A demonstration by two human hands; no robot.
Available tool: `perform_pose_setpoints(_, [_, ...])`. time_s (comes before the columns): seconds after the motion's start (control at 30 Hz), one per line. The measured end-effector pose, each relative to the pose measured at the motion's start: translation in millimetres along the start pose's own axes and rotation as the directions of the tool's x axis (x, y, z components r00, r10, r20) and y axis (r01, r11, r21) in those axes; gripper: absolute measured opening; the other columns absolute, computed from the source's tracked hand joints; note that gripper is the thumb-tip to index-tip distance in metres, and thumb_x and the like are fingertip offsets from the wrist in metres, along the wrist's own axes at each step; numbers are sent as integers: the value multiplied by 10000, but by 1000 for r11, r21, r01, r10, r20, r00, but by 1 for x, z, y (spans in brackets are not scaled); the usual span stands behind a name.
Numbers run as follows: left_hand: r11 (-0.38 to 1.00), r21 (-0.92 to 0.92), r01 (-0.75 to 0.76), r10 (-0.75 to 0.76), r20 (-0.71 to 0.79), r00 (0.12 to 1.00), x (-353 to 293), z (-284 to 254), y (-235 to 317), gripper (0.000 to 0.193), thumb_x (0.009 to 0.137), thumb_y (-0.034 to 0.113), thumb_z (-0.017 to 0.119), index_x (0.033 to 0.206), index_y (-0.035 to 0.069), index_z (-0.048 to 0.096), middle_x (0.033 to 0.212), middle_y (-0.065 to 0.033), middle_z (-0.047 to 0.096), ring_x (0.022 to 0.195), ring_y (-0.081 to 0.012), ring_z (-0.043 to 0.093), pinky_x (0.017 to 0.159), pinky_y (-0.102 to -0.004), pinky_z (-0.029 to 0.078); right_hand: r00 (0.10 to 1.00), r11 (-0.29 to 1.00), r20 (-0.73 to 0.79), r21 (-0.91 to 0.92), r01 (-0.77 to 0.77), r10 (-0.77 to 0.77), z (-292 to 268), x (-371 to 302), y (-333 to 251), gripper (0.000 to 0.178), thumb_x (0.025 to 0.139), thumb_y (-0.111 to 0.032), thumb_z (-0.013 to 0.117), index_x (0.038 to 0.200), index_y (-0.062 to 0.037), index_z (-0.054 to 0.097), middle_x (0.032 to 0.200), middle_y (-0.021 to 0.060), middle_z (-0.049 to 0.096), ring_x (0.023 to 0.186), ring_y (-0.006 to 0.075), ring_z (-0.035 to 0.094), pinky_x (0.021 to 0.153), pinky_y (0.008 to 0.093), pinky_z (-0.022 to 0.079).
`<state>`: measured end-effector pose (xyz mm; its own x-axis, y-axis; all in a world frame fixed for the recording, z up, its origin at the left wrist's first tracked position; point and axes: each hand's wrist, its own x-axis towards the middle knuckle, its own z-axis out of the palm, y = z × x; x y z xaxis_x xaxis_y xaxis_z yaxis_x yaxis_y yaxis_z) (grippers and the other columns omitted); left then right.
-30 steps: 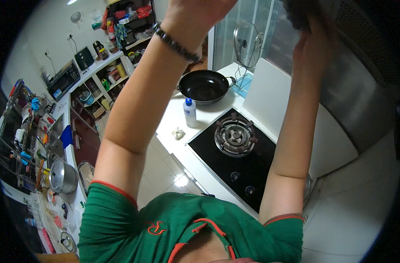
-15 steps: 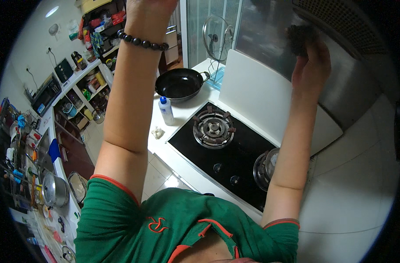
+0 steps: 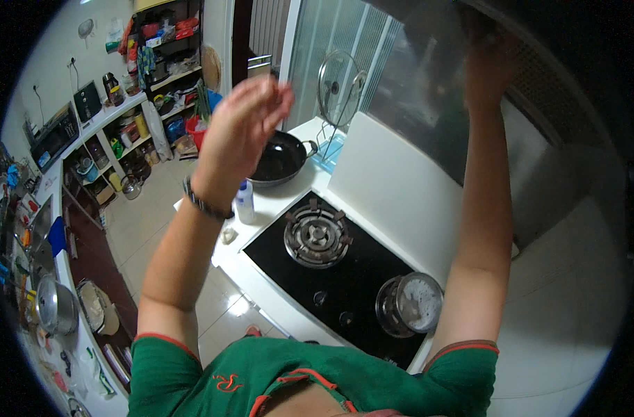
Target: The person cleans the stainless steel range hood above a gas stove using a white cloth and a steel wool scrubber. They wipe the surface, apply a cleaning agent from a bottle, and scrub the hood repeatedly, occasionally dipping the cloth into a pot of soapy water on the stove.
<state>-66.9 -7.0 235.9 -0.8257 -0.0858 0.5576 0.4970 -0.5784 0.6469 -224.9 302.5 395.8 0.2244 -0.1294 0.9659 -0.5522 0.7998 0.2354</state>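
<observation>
My right hand [image 3: 494, 66] reaches up to the underside of the range hood [image 3: 554, 90], in dim light. Its fingers are wrapped round a dark scouring pad [image 3: 478, 22], which is hard to make out against the hood. My left hand [image 3: 251, 128], a dark bead bracelet at its wrist, is raised in front of the black wok [image 3: 281, 163]. Its fingers are loosely bent and partly apart, slightly blurred, with nothing seen in them. Just below that wrist, a white squeeze bottle [image 3: 244, 203] stands on the counter.
Below my arms lies a black gas hob [image 3: 344, 278] with two burners; a pot-like round vessel [image 3: 420, 302] with cloudy contents sits at the right one. A white panel [image 3: 400, 174] leans behind it. A glass lid [image 3: 339, 87] stands by the window. Left are shelves and a cluttered counter.
My left hand has come down from the top edge into full view. My right hand has moved higher with the scouring pad, into the hood's shadow. The view has shifted, showing more floor.
</observation>
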Motion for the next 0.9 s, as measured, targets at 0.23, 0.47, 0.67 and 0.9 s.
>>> perform_pose_setpoints(0.23, [970, -6, 244, -238, -240, 941, -86, -54, -30, 182, 913, 140, 570, 1052, 28, 533, 1018, -120, 621, 905, -168, 640, 802, -259, 542, 993, 963, 17, -242, 120, -119, 105, -21, 13, 310, 883, -315, 599, 1007, -33, 626, 957, 132, 645, 894, 265, 602, 769, 388, 476])
perform_pose_setpoints(0.47, [946, 136, 296, -204, -461, 864, -137, -119, 5, 146, 914, 153, 566, 1003, 41, 539, 957, -98, 626, 849, -139, 639, 742, -224, 542, 898, 884, 84, 160, -440, 431, 100, -14, -47, 354, 851, -264, 600, 1079, 6, 576, 1041, 160, 606, 925, 264, 578, 804, 385, 466])
perform_pose_setpoints(0.67, [948, -9, 317, -299, -359, 884, -125, -113, -12, 132, 916, 140, 555, 995, 35, 537, 942, -101, 621, 831, -149, 630, 748, -240, 536, 806, 666, -50, 594, -450, 589, 146, -32, -42, 261, 802, -112, 594, 1000, 53, 559, 957, 160, 601, 839, 276, 578, 775, 372, 469])
perform_pose_setpoints(0.9, [955, 5, 297, -260, -470, 844, -133, -137, -5, 128, 911, 117, 548, 1004, 29, 552, 935, -115, 638, 829, -153, 641, 748, -241, 539, 841, 326, -39, 931, -165, 540, 111, -12, -186, 262, 721, 84, 615, 980, 67, 579, 955, 109, 615, 837, 189, 573, 774, 313, 479])
